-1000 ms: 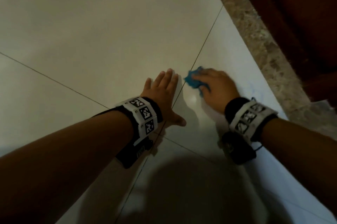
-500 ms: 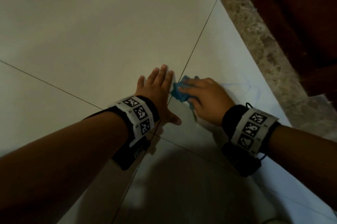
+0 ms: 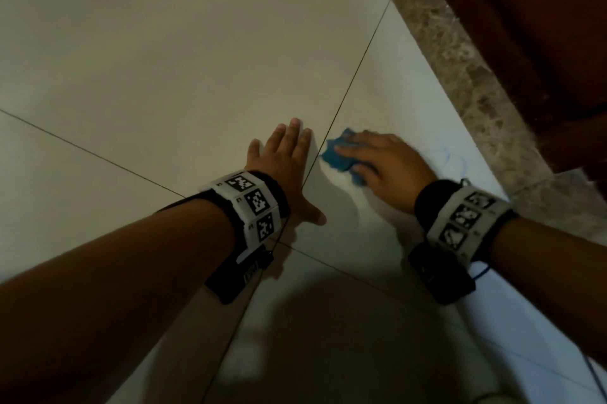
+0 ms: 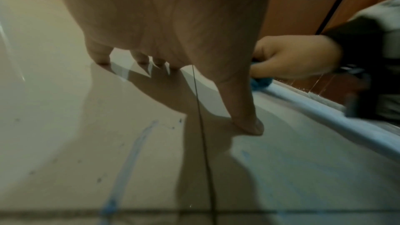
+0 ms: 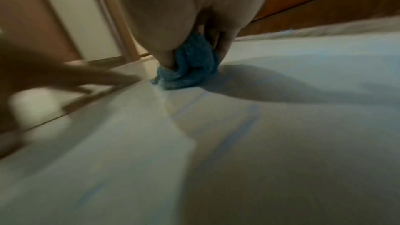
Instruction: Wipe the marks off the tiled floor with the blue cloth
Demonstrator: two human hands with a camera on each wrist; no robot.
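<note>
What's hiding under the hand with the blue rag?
Under the right hand is the bunched blue cloth, pressed onto the pale floor tile. Cloth edges poke out past the fingers. Whether marks remain beneath the cloth cannot be seen; it covers that spot.

Hands: two, a left hand (image 3: 286,170) and a right hand (image 3: 389,164)
Blue cloth (image 3: 338,158): one
Wrist bands with square black-and-white markers: two, left band (image 3: 251,203) and right band (image 3: 466,223)
Markers showing per band: three
Grout lines on the tiled floor (image 3: 164,52): two, crossing
</note>
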